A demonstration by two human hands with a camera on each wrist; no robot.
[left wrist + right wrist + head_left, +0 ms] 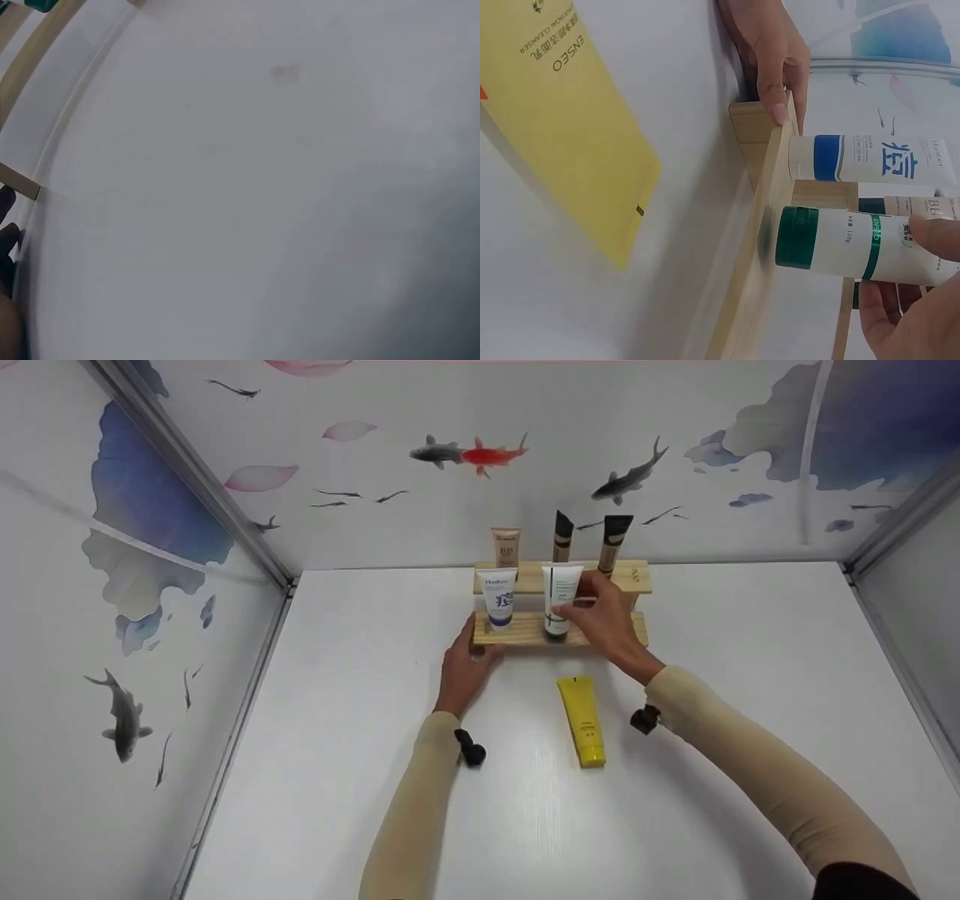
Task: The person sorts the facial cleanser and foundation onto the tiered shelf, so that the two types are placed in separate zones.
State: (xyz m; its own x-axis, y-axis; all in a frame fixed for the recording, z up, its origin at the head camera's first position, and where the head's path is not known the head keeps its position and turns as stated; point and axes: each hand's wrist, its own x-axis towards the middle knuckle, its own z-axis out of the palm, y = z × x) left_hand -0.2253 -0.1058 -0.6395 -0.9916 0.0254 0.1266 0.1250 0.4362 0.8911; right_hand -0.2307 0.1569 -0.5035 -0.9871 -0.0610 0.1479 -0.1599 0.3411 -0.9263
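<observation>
My right hand (606, 619) pinches a white tube with a green cap (559, 598), cap down, over the lower front shelf of a two-tier wooden rack (521, 639). In the right wrist view the green cap (797, 238) is at the shelf; I cannot tell whether it touches. With thumb on the front edge, my left hand (466, 671) grips the rack's left end. Next to the held tube, a white tube with blue print (499, 598) stands on that shelf. A yellow cleanser tube (582, 721) lies on the table in front of the rack.
On the upper tier stand a beige BB cream tube (506, 546) and two dark-topped tubes, one in the middle (562, 536) and one to the right (615, 540). The white table (337, 697) meets a fish-painted wall (360, 529) just behind the rack.
</observation>
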